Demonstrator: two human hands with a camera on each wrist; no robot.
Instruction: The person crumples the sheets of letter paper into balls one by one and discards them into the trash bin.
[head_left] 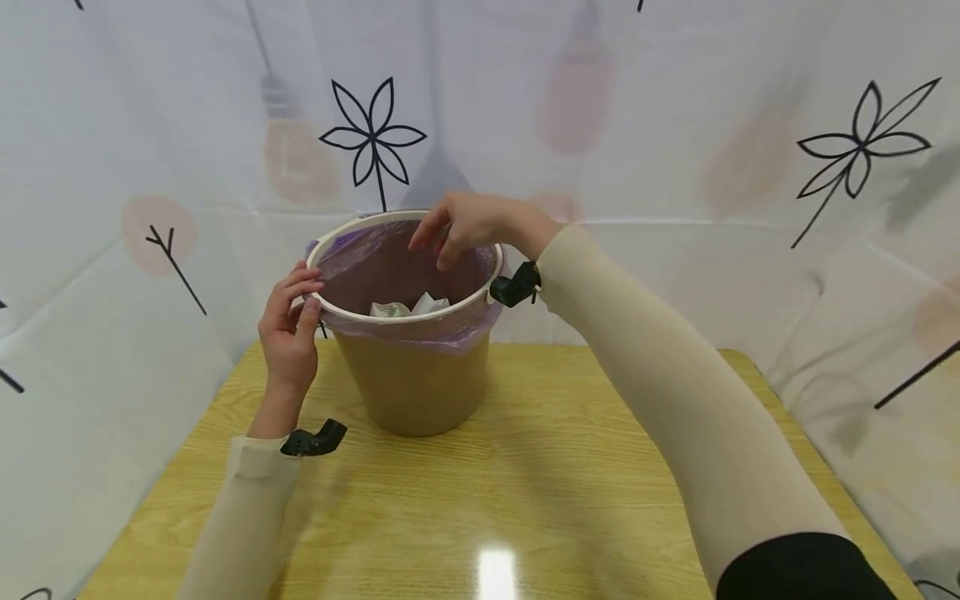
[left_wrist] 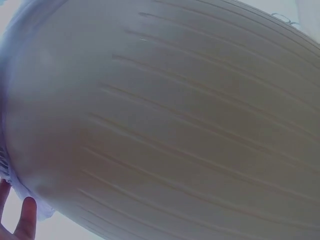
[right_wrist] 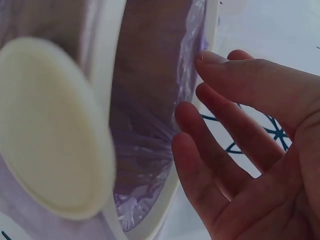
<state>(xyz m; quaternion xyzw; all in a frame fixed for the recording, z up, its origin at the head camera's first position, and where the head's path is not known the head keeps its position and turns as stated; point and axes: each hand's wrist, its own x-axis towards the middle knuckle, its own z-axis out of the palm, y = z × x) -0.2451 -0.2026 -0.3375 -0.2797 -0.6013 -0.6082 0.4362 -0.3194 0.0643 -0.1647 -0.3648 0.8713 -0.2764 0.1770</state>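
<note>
A brown trash bin (head_left: 420, 392) with a cream rim ring (head_left: 405, 317) stands on the table, lined with a purple plastic bag (head_left: 450, 340). My left hand (head_left: 288, 333) grips the bin's rim at the left side, thumb on the near side. The left wrist view is mostly filled by the bin's ribbed wall (left_wrist: 190, 115). Over the bin's mouth hangs my right hand (head_left: 468, 225), fingers loosely bent and holding nothing. Crumpled pale pieces of trash (head_left: 408, 307) lie inside the bin, partly hidden by its near rim.
The wooden table (head_left: 465, 500) reaches toward me from the bin. Behind it hangs a white cloth (head_left: 660, 150) printed with flowers and bulbs. A cream oval tab (right_wrist: 57, 130) sticks out by the rim in the right wrist view.
</note>
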